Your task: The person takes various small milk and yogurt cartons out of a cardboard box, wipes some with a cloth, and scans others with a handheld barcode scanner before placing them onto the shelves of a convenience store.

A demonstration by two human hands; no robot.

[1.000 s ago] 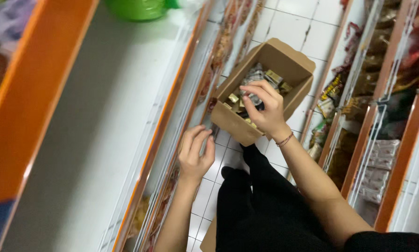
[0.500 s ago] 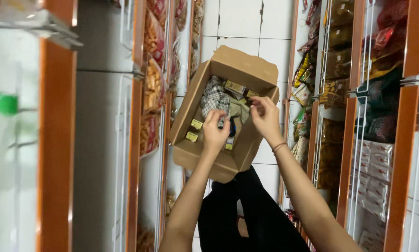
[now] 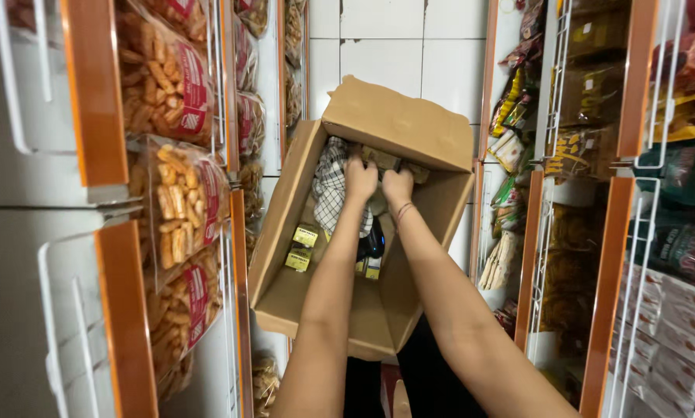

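Both arms reach up the middle of the view into an open cardboard box (image 3: 285, 302) that sits on the white tiled floor (image 3: 378, 54) between 2 shelf runs. The left hand (image 3: 361, 178) and right hand (image 3: 398, 186) lie side by side, almost touching, deep in the box toward 12 o'clock, under its raised flap. Their fingers curl down onto the packed goods there; how tight each grip is, or whether either holds anything, cannot be told, since the fingertips are hidden among the items.

A checked cloth (image 3: 330, 190) lies just at 9 o'clock of the left hand, touching it. Brown packets (image 3: 382, 159) sit right at 12 o'clock of both hands. 2 small yellow packs (image 3: 301, 246) rest at 7 o'clock of the left hand, beside the left forearm. A dark bottle (image 3: 373, 240) shows between the 2 forearms.

Bagged snacks (image 3: 181, 201) hang on the shelf at 9 o'clock; more packets (image 3: 510, 147) fill the rack at 3 o'clock.
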